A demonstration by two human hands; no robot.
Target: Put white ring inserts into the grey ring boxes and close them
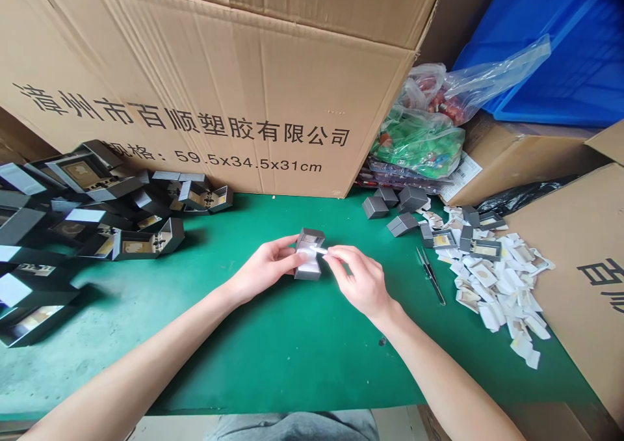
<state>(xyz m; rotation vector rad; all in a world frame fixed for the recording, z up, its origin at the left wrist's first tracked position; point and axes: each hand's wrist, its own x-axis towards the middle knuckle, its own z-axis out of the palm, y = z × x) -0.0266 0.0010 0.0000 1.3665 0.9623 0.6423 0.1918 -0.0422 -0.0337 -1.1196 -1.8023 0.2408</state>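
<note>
An opened small dark grey box point(309, 272) with a pale lining is held just above the green table point(273, 356). My left hand point(273, 259) grips it from the left side, thumb on the front and fingers behind. My right hand point(358, 277) pinches a small white piece point(319, 250), which looks like paper or card, at the box's right edge. Part of that piece lies over the open box; its exact shape is too small to tell. To the right of my right hand lie black tweezers point(431, 276).
Many open grey boxes point(136, 246) are heaped at the left. Several closed boxes point(412, 198) stand at the back right, beside a pile of white paper scraps point(492, 285). A big cardboard carton point(219, 57) walls the back. Plastic bags point(424, 142) and a blue crate point(541, 57) sit behind.
</note>
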